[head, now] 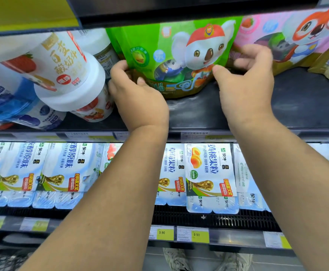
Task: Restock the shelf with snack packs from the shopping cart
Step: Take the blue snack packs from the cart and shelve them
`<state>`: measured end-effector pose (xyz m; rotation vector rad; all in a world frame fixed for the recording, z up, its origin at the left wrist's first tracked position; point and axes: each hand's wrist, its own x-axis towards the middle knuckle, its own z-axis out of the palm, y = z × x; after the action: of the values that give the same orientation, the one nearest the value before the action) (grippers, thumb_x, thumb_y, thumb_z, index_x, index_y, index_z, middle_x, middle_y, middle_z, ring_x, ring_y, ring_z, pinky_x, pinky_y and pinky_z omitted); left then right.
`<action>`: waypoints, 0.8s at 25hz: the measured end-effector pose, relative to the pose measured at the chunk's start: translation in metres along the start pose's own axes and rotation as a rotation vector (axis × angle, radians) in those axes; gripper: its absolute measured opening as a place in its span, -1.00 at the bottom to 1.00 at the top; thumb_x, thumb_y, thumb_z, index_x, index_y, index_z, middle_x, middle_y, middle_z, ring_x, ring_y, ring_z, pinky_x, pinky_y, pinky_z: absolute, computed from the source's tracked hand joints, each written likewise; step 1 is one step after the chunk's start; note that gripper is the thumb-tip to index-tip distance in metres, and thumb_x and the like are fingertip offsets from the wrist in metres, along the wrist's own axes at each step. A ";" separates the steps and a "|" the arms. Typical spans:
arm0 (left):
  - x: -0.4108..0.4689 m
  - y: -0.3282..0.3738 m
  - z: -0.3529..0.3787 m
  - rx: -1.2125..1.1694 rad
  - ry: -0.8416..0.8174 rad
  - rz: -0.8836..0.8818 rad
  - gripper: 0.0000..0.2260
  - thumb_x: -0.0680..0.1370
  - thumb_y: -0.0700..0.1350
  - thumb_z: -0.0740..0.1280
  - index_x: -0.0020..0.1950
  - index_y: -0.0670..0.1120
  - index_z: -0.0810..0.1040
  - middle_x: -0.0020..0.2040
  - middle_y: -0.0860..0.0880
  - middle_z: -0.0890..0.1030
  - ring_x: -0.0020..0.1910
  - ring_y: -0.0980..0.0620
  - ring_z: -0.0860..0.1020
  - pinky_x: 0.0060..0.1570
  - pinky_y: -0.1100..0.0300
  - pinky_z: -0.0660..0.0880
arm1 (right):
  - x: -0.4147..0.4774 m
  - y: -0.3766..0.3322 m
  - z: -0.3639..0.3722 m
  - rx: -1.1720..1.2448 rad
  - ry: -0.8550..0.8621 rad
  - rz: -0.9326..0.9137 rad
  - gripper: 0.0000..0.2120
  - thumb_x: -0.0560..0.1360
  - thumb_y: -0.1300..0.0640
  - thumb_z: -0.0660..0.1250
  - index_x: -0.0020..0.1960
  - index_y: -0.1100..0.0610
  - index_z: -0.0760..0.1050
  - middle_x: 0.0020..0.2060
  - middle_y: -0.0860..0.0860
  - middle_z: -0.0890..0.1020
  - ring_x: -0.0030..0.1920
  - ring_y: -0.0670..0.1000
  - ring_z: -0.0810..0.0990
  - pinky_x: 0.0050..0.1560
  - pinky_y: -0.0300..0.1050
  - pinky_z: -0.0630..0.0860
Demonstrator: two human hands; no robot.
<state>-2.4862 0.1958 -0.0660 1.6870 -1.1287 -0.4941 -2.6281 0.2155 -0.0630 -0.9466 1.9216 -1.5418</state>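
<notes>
Green snack pack gripped by left hand and right hand.

Left hand, right hand: broad, fingernails short, unpainted. Forearms bare along whole visible length. Feet: pale grey-beige sneakers, textured uppers, matching laces, details blurred.

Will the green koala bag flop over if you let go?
Probably not: the green koala bag stands on its wide base on the shelf. It looks soft and bendy; the left hand and right hand steady its lower corners. Its shiny film may be slippery.
</notes>
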 end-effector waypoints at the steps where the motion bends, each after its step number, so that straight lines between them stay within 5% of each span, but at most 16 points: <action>1: -0.007 0.001 -0.002 -0.018 0.004 0.002 -0.63 0.52 -0.34 0.24 0.33 -0.19 0.40 0.23 -0.19 0.48 0.17 -0.10 0.53 0.21 0.18 0.42 | -0.006 0.000 -0.002 0.007 -0.012 -0.024 -0.61 0.40 0.18 0.46 0.10 0.03 0.33 0.10 0.09 0.48 -0.28 -0.37 0.54 -0.06 -0.42 0.47; 5: -0.035 0.006 -0.009 -0.067 0.005 0.067 -0.66 0.42 -0.19 0.38 0.15 -0.11 0.39 0.10 -0.10 0.42 0.05 -0.13 0.54 0.13 -0.01 0.50 | -0.020 0.000 0.002 -0.034 -0.125 -0.132 -0.60 0.32 0.08 0.52 -0.04 -0.10 0.33 0.14 0.11 0.48 -0.21 -0.07 0.60 -0.05 -0.33 0.51; 9: -0.034 0.012 -0.003 0.127 -0.162 0.111 -0.63 0.36 -0.02 0.54 0.08 -0.01 0.49 0.05 0.05 0.38 0.05 -0.10 0.55 0.14 -0.07 0.48 | -0.011 0.000 0.012 -0.166 -0.187 -0.195 -0.64 0.31 0.09 0.53 -0.13 -0.14 0.36 0.10 0.07 0.53 -0.28 -0.09 0.53 -0.13 -0.36 0.46; 16: -0.008 0.010 0.009 0.210 -0.110 0.127 -0.60 0.39 -0.09 0.54 0.14 -0.06 0.47 0.10 0.02 0.31 0.10 -0.05 0.50 0.06 0.30 0.32 | -0.005 0.003 0.034 -0.249 -0.215 -0.291 -0.76 0.38 0.31 0.37 0.00 0.08 0.52 0.05 0.05 0.42 -0.15 0.08 0.60 0.05 0.03 0.56; 20: 0.003 0.006 0.015 0.206 -0.089 0.140 -0.61 0.41 -0.11 0.52 0.15 -0.07 0.45 0.17 0.00 0.36 0.10 -0.06 0.51 -0.04 0.35 0.25 | -0.005 0.002 0.027 -0.292 -0.337 -0.309 -0.72 0.42 0.31 0.34 0.10 0.10 0.53 0.07 0.01 0.40 -0.05 0.01 0.58 0.11 -0.17 0.52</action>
<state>-2.4990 0.1847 -0.0663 1.7599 -1.3913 -0.3777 -2.6053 0.2024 -0.0712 -1.5824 1.8433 -1.1720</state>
